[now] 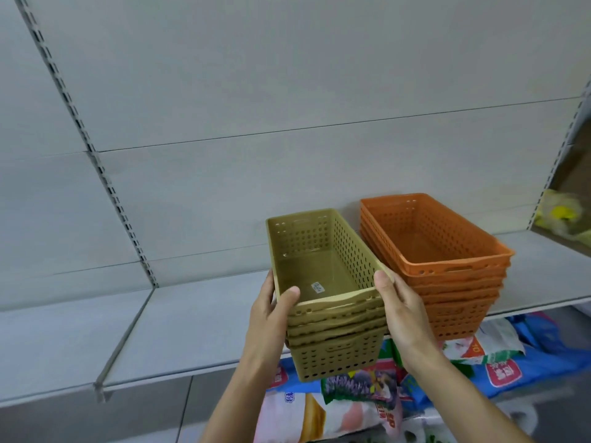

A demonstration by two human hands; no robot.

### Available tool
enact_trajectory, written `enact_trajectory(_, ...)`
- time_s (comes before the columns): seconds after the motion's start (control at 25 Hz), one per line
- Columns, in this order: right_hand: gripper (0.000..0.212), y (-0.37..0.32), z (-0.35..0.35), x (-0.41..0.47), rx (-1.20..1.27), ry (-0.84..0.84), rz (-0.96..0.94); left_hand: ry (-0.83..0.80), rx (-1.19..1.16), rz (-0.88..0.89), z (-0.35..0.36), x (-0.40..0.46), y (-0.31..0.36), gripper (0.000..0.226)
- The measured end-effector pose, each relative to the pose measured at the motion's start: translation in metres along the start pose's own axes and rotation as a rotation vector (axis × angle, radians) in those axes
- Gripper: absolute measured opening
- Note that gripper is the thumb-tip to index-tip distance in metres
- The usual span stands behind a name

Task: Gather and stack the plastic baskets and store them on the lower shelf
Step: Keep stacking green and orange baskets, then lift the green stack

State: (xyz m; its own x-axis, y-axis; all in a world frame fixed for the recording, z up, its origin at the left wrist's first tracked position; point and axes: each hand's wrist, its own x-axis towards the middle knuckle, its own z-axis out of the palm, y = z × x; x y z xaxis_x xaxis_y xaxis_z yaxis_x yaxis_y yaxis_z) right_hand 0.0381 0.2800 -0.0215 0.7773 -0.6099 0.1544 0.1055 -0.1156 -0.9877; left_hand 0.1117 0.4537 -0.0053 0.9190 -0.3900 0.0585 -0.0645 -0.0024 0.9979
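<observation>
A: What are the hands doing?

B: The left hand (271, 318) and the right hand (404, 311) clamp a nested stack of tan perforated plastic baskets (329, 292) between them, one on each long side near the front end. Each thumb hooks over the top rim, and the fingers press against the outer walls.

A: Where is that stack relative to the grey metal shelf (160, 324)?

B: It overhangs the shelf's front edge. The near end is out past the lip, and I cannot tell whether the far end rests on the shelf or is held just above it.

A: Anything else on the shelf?

B: A nested stack of orange perforated plastic baskets (444, 260) sits on it, just beside the tan stack on its right, its near corner over the front edge.

A: And below the shelf?

B: Colourful printed plastic bags (367, 398) lie in a heap under it. A small white sticker (317, 288) is on the floor of the top tan basket.
</observation>
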Motion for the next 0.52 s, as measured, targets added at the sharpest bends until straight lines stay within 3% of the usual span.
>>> enact_trajectory(0.24, 0.029, -0.005, 0.008, -0.012, 0.061, 0.095, -0.126, 0.021, -0.026, 0.152, -0.012, -0.006, 0.003, 0.041)
enact_trajectory(0.52, 0.033, -0.058, 0.004, -0.004, 0.145, 0.081, -0.364, -0.026, -0.066, 0.421, -0.021, 0.001, 0.051, 0.048)
